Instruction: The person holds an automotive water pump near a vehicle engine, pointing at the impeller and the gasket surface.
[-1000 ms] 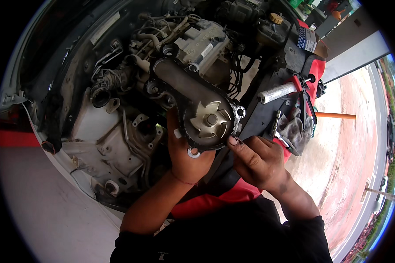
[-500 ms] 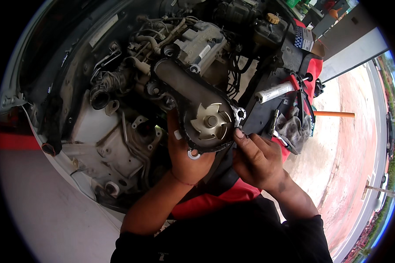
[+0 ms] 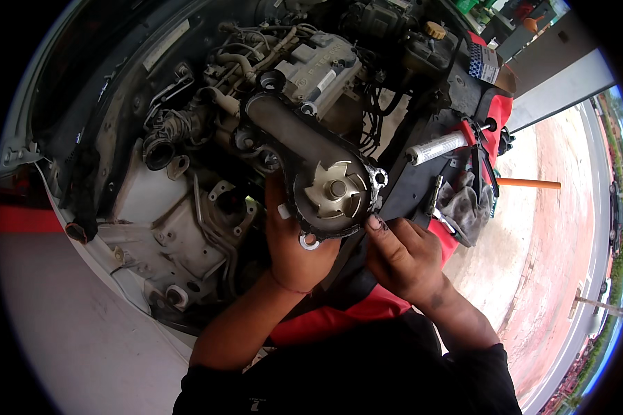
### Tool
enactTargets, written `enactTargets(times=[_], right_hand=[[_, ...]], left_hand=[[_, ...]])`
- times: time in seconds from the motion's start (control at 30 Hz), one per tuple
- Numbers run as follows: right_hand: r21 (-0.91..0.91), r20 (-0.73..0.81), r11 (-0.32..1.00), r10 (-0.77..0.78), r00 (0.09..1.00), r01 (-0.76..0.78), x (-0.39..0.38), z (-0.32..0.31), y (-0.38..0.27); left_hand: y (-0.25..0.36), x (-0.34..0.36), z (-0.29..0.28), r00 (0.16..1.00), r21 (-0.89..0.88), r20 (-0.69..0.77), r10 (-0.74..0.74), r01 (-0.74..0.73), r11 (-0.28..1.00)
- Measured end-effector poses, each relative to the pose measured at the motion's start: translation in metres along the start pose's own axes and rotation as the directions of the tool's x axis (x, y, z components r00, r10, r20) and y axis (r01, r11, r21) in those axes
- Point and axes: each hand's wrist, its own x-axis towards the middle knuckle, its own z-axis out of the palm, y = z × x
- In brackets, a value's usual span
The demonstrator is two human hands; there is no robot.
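Left hand [image 3: 301,252] is closed around a dark pump [image 3: 298,131] from below, silver fan wheel [image 3: 337,188] showing. Right hand [image 3: 408,257] is half-curled, fingertip at the pump's edge; can't tell if it's gripping anything.

- Dark, elongated metal pump housing [image 3: 294,131]: open face toward the camera, rim edged black, wider end nearer the person.
- Silvery, curved-vaned metal impeller [image 3: 336,188]: seated inside that end.

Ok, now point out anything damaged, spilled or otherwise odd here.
Nothing looks plainly broken or spilled. The pump housing has a ragged, blackened rim, untidy against its smooth inside; the right hand has a dark-smudged fingertip; a grey cloth or glove lies crumpled to that hand's right.
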Motion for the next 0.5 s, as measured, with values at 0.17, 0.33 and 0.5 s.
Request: enactTargets(times=[0.17, 0.33, 0.5], right_hand=[[-0.025, -0.100, 1.000, 0.006, 0.995, -0.009, -0.009, -0.006, -0.004], [0.073, -0.043, 0.996, -0.050, 0.998, 0.053, 0.007, 0.000, -0.007], [0.004, -0.049, 0.998, -0.060, 0.997, 0.060, 0.009, -0.002, 0.002]], left_hand=[[-0.008, -0.004, 0.002, 0.999, -0.044, -0.002, -0.047, 0.047, 0.998], [-0.002, -0.003, 0.001, 0.998, -0.027, 0.029, -0.059, 0.060, 0.998], [0.004, 0.000, -0.002, 0.999, -0.016, 0.022, -0.040, 0.040, 0.999]])
